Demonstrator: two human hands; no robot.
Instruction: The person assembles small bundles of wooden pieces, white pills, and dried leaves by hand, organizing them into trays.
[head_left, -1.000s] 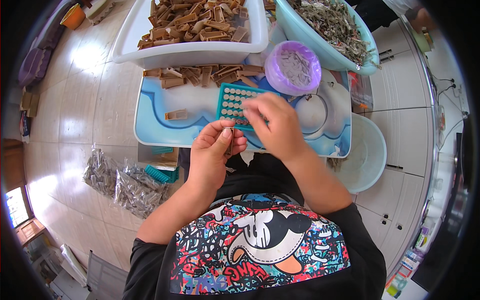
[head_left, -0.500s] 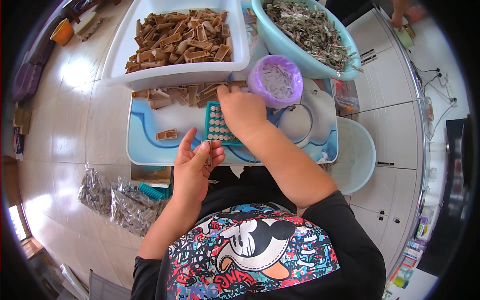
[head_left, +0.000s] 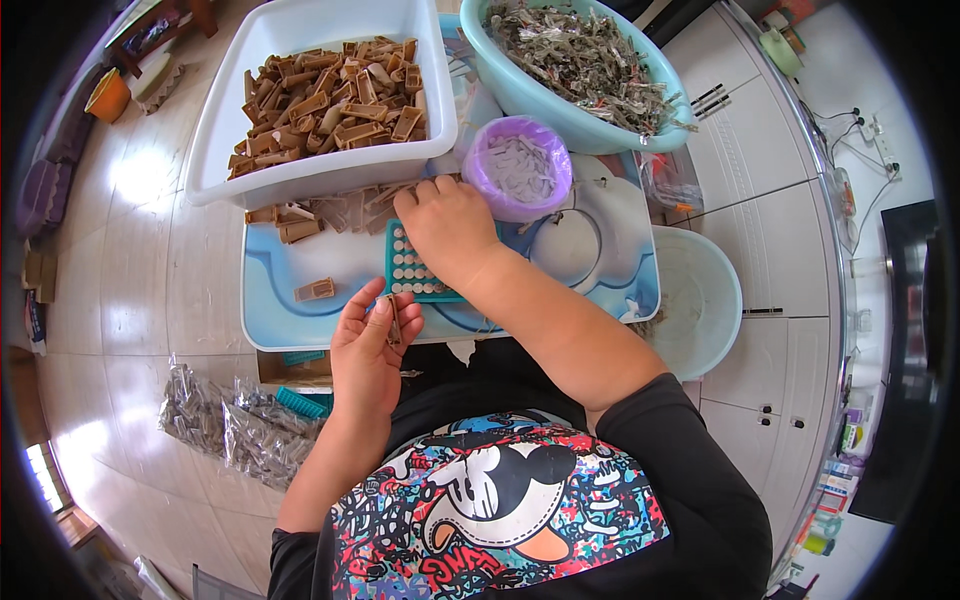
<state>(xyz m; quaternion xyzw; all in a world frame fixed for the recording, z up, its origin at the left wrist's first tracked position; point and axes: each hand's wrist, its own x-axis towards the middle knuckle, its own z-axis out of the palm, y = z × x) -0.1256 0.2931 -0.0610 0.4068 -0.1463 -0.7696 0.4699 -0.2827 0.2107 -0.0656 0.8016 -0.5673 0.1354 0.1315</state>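
My left hand [head_left: 368,325] is closed around a small brown plastic casing [head_left: 393,318], thumb pressed on it, just off the near edge of the table. To its right, my right hand [head_left: 447,222] reaches over a teal tray [head_left: 432,297] holding rows of small round whitish pieces. Its fingers are bent down at the tray's far edge, beside a row of brown casings [head_left: 340,210]; the fingertips and anything in them are hidden. A single brown casing [head_left: 314,290] lies on the blue-and-white table [head_left: 275,312], left of the tray.
Behind stand a white bin [head_left: 300,168] of brown casings and a light-blue basin [head_left: 570,120] heaped with thin metallic parts. A purple-lined tub [head_left: 556,200] holds flat grey pieces. At right is a pale basin [head_left: 715,300]; clear bags of parts [head_left: 255,425] lie on the floor at left.
The whole view has shifted a little. My right hand's fingers are now bent lower over the tray's far edge. My left hand still holds the casing, now tilted slightly differently.
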